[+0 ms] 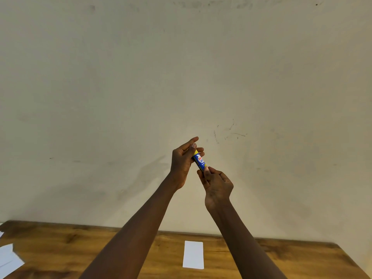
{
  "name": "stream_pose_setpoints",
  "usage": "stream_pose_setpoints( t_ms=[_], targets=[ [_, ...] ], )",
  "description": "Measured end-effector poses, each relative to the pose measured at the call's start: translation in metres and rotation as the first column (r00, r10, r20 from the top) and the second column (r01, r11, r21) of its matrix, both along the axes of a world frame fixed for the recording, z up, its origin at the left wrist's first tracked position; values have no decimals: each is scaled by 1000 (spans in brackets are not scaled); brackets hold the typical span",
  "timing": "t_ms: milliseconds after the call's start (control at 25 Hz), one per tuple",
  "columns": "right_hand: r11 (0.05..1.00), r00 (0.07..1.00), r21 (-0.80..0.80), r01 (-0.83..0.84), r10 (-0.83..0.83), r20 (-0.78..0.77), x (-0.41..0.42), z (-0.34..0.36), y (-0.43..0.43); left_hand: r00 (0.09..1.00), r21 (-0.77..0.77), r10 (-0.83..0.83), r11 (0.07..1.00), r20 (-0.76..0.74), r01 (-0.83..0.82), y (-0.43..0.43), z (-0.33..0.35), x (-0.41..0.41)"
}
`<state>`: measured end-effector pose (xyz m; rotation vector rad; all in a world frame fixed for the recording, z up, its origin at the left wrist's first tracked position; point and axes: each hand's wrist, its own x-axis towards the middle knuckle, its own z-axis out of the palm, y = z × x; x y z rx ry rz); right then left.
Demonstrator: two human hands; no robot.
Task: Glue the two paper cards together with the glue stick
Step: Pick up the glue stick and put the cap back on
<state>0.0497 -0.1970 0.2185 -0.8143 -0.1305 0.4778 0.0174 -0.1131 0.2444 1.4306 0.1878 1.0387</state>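
Head view: your desk [281, 256] fills only the bottom strip of the frame, its far edge running against a pale, scuffed wall [181, 77] that takes up everything above. The desk's right corner falls away toward the lower right, and bare wood lies open on both sides of the white paper card [193, 254], which rests flat at lower centre, between your two forearms and well clear of the far edge. At the lower left edge of the frame more white paper sheets [9, 258] lie partly out of view; you cannot tell from here whether the second card is among them.

Both your hands are raised in front of the wall at centre frame, well above the desk. The glue stick [199, 160], blue and yellow, is tilted between them, upper end toward the left. Your left hand [182, 164] has its grip closed around the upper end, thumb laid along the yellow part and the forefinger stretched out straight above. Your right hand [216, 186] pinches the lower end with thumb and fingertips, the other fingers curled into the palm. Whether the cap is on or off is hidden by your fingers.

Both forearms rise from the bottom edge and converge toward the stick, wrists bent inward.
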Motion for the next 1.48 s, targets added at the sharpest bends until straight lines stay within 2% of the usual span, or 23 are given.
stream_pose_setpoints(
  t_ms=[320,400,440,520,600,680,720,800,920,1000,1080,1200,1320,1480],
  targets=[
    [1000,999,2,-31,31,39,6,-6,0,999,21,-22,1000,-31,23,1,-5,0],
    [996,985,-67,-65,75,158,12,-12,-3,996,43,-69,996,-65,72,-1,-4,0],
    [987,958,-135,-83,116,263,16,-15,-4,992,62,-92,993,-86,97,-3,-5,0],
    [953,828,-297,-54,209,520,23,-23,-7,983,105,-112,986,-146,128,-10,-11,1],
    [903,644,-419,94,266,717,32,-33,-8,975,118,-105,984,-195,130,-19,-24,3],
    [855,513,-455,250,281,811,41,-43,-12,973,94,-101,988,-207,122,-25,-38,9],
    [830,482,-474,296,298,824,45,-49,-14,969,85,-107,988,-224,129,-27,-44,13],
    [789,498,-519,330,321,805,57,-66,-18,948,80,-122,985,-293,152,-28,-59,20],
    [744,592,-585,323,324,738,74,-98,-20,906,48,-125,986,-404,157,-22,-85,30],
    [713,663,-635,295,326,674,85,-126,-20,876,61,-52,994,-479,93,-12,-108,33],
    [675,722,-681,285,316,615,98,-155,-18,801,158,119,987,-587,-31,3,-135,34],
    [597,773,-741,308,296,561,112,-198,-14,608,364,365,922,-705,-131,31,-188,26],
    [524,794,-786,328,298,530,127,-240,-10,379,494,464,869,-801,-21,55,-248,13],
    [435,812,-815,384,261,522,146,-280,-12,197,487,452,853,-870,190,68,-311,1]
  ],
)
